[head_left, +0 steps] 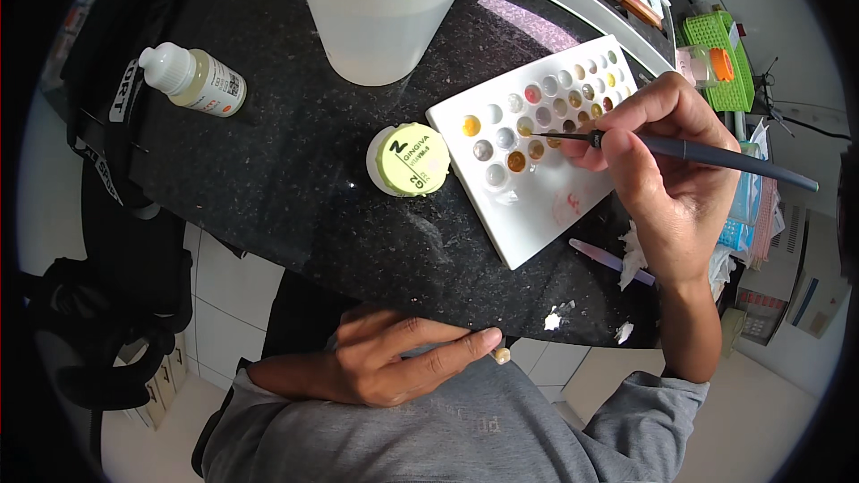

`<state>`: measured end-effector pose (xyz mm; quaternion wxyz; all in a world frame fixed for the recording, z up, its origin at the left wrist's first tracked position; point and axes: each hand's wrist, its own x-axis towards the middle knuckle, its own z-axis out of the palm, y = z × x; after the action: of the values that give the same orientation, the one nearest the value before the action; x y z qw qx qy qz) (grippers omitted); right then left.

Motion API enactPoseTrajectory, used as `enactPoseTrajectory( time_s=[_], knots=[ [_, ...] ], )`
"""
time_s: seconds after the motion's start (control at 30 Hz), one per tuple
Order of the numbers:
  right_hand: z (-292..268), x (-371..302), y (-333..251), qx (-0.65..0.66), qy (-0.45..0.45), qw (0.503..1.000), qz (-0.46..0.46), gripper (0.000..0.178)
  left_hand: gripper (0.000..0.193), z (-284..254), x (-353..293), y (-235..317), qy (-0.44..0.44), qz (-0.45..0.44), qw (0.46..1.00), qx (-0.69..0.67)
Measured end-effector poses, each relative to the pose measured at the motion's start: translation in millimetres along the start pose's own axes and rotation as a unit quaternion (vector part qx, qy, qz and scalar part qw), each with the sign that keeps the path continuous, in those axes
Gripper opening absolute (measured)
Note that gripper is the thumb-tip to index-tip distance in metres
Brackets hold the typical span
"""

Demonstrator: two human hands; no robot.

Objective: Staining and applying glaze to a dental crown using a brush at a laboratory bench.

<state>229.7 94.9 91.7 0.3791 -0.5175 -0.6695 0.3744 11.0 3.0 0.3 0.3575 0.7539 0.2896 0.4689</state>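
A slim dark grey paintbrush [734, 159] is pinched in my right hand [667, 197]. Its fine tip touches or hovers just over a yellowish well of the white mixing palette [528, 228]; which of the two I cannot tell. Rows of small round wells hold yellow, brown, red, grey and clear colours, and a faint pink smear marks the palette's bare lower part. Below the table's front edge, my left hand [394, 360] is closed, with a small tooth-coloured piece like a dental crown [502, 355] showing beyond its fingertips. Whatever carries that piece is mostly hidden.
Left of the palette stands a jar with a yellow-green lid [413, 159]. Behind it is a big translucent container [385, 27]; a white-capped bottle [201, 85] lies far left. A purple stick [595, 254], crumpled tissue [633, 259] and white scraps [555, 317] lie near my right forearm.
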Motion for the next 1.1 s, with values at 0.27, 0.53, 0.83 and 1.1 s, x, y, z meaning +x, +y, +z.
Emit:
enactPoseTrajectory(
  time_s=[0.27, 0.53, 0.83, 1.1],
  knots=[
    [1, -7, -3, 0.008, 0.008, 1.0, 0.014, 0.014, 0.031, -2, -1, 3, -0.009, 0.006, 1.0, -0.001],
    [-2, -38, -23, -0.02, 0.054, 0.996, -0.072, 0.024, 0.03, 3, -3, 3, 0.041, -0.021, 0.999, 0.012],
    [16, -134, -17, 0.048, 0.037, 0.99, -0.125, 0.029, 0.03, 13, -2, 2, 0.049, 0.016, 0.999, -0.004],
    [35, -146, 1, -0.013, 0.073, 0.978, -0.193, 0.016, 0.028, 10, -7, 8, 0.027, 0.027, 0.998, 0.053]
  ],
)
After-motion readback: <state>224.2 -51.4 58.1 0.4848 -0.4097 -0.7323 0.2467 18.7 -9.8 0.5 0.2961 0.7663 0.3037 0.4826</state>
